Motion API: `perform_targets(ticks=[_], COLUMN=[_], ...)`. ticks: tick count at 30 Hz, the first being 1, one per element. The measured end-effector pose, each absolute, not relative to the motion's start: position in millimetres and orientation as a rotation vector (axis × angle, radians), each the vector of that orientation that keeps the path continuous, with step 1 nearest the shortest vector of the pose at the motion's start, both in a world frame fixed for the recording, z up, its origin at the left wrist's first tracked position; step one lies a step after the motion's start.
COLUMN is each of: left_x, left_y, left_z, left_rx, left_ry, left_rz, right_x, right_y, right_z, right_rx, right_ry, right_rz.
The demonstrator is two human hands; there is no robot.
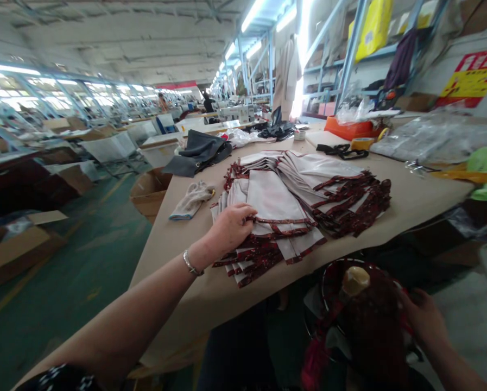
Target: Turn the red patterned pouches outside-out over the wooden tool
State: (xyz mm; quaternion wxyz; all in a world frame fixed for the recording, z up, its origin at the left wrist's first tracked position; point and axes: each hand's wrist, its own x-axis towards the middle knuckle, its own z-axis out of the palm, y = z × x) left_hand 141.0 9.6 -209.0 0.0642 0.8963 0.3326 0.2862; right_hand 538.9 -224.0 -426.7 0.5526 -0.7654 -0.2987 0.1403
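Note:
My left hand (234,224), with a silver bracelet at the wrist, reaches over the table. Its fingers are closed at the left edge of the top light grey fabric panel (273,198), which has a dark red patterned trim. Under it lie several more such panels, fanned in a pile. A second fanned stack of panels (320,165) sits against it on the right. Down at the lower right, in shadow, my right hand (424,320) is closed at the edge of a dark red patterned cloth (373,320); its fingertips are partly hidden. That cloth lies over a round, rimmed holder.
On the paper-covered table (178,296) lie a work glove (193,200), dark grey fabric (204,153), black straps (341,151) and a tape roll (361,143). Behind are an orange bin (351,128) and clear plastic bags (434,138). A cardboard box (149,194) stands left of the table.

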Motion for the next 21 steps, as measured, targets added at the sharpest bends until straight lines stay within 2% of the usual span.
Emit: perform_targets(ticks=[2, 5, 8, 10, 13, 16, 21], left_x=[143.1, 145.0, 148.3, 152.0, 157.1, 156.1, 143.2], left_y=[12.8, 15.9, 16.0, 14.8, 10.8, 3.9, -6.4], left_z=[-208.2, -204.5, -197.1, -190.6, -180.4, -172.3, -171.3], left_rx=[2.782, 2.896, 2.980, 3.033, 3.076, 3.067, 3.106], left_ry=[1.052, 1.145, 1.223, 1.232, 1.202, 1.260, 1.381], left_rz=[0.770, 0.637, 0.569, 0.549, 0.577, 0.648, 0.704], right_x=[526.8, 487.2, 422.1, 376.3, 327.2, 316.8, 351.3], right_y=[-213.7, -184.9, -145.3, -114.7, -68.2, -33.9, -34.6], right_z=[-399.3, -316.5, -229.8, -192.2, -171.4, -172.2, -166.5], right_rx=[-1.953, -1.822, -1.506, -1.372, -1.498, -1.724, -2.055], right_ry=[-0.582, -0.670, -1.219, -1.678, -2.036, -2.169, -1.924], right_rz=[0.171, 0.132, 0.010, -0.008, -0.156, -0.250, -0.221])
